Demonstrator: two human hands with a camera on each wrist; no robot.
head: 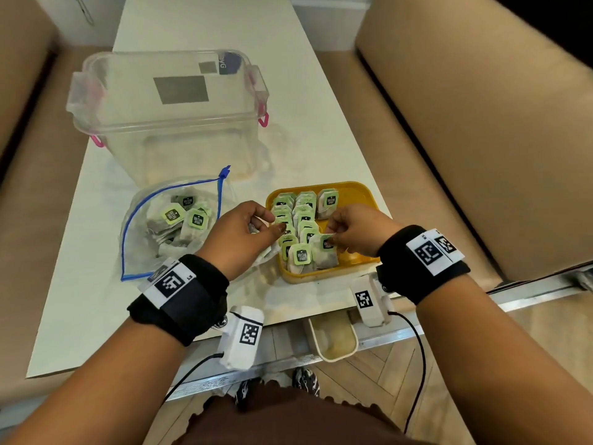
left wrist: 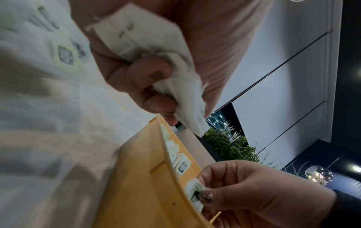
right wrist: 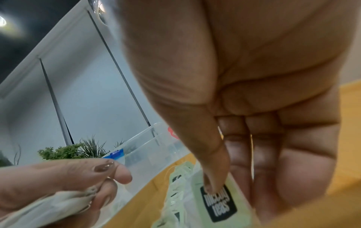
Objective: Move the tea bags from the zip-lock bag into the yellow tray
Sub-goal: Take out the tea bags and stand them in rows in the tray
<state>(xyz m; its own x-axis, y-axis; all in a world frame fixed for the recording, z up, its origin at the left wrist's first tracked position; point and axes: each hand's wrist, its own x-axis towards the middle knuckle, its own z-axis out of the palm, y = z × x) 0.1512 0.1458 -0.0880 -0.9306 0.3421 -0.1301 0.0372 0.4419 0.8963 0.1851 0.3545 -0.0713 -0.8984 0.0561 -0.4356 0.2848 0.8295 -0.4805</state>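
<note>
- Head view: the left hand (head: 239,232) curls its fingers round a bunch of soft white paper tea bags (left wrist: 175,86), over the left rim of the yellow tray (head: 353,194).
- The right hand (head: 359,229) pinches the green square tag (right wrist: 218,202) of one tea bag (head: 325,252) lying at the tray's near edge.
- The rounded plastic tray sits near the tabletop's front right corner, filled with overlapping rows of tagged bags (head: 301,216).
- Just left of it, the clear zip-lock bag (head: 141,226), blue-sealed and crinkled, lies open with more bags inside.
- Behind both stands a transparent lidded tub (head: 167,123) with pink clasps.
</note>
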